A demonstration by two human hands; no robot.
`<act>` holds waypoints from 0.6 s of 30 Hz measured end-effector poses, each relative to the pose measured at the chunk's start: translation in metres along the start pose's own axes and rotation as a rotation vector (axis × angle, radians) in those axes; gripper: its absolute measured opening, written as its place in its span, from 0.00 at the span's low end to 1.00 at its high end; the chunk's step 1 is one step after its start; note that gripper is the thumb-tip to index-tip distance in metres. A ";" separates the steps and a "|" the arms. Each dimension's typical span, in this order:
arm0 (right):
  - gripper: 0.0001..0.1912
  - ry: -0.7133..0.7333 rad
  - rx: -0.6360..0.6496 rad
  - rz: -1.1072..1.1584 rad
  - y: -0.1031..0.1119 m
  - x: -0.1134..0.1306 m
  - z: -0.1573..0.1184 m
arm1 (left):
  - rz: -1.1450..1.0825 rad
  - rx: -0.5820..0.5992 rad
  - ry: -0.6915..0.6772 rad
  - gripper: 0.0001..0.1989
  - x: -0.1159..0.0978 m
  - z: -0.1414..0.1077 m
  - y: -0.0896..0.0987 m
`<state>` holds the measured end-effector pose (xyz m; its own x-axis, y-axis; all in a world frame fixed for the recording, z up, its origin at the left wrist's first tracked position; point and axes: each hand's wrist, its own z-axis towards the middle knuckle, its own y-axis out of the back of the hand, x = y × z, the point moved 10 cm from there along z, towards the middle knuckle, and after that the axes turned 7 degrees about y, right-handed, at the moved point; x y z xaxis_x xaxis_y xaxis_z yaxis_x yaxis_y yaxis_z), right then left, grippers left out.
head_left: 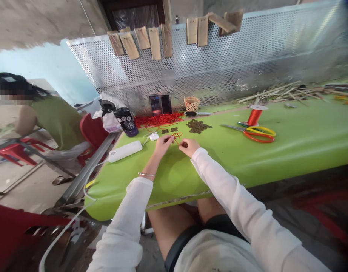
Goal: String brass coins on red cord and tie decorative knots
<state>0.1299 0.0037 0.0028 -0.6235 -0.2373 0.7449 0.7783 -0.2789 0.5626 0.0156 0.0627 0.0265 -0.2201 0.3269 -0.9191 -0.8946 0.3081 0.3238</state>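
A thin red cord (176,136) runs between my two hands just above the green table. My left hand (163,145) pinches it at the fingertips, with a loop standing up beside them. My right hand (189,146) is closed on the cord a little to the right. Behind my hands lie a pile of dark coins (197,126) and two small coin clusters (170,130). A heap of cut red cords (159,119) is spread farther back. Whether a coin is on the cord between my fingers, I cannot make out.
Scissors (257,133) and a spool of red thread (256,116) are on the right. A small woven basket (191,103) stands at the back. On the left are a white power strip (125,151) and a dark tumbler (126,121). Another person (53,117) sits at far left.
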 end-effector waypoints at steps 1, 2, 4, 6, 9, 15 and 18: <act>0.08 -0.013 -0.014 0.024 0.001 -0.003 0.002 | -0.012 0.015 0.003 0.13 0.000 0.000 -0.002; 0.08 -0.026 -0.027 0.053 0.001 -0.005 0.004 | -0.025 0.032 0.005 0.13 -0.001 -0.001 -0.004; 0.08 -0.048 -0.040 0.131 0.001 -0.009 0.009 | -0.047 0.071 0.007 0.12 -0.002 -0.002 -0.009; 0.09 -0.062 -0.022 0.233 -0.003 -0.011 0.015 | -0.067 0.108 0.006 0.11 -0.002 -0.004 -0.013; 0.09 -0.080 0.038 0.396 -0.012 -0.012 0.021 | -0.100 0.145 0.006 0.10 -0.001 -0.004 -0.016; 0.06 -0.139 0.108 0.650 -0.020 -0.020 0.024 | -0.193 0.202 0.048 0.11 0.008 -0.004 -0.020; 0.04 -0.187 0.109 0.735 -0.022 -0.023 0.023 | -0.266 0.239 0.081 0.12 0.010 -0.006 -0.024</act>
<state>0.1287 0.0364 -0.0187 0.0722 -0.1626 0.9840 0.9970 -0.0146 -0.0756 0.0326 0.0533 0.0088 -0.0304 0.1385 -0.9899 -0.8105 0.5761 0.1055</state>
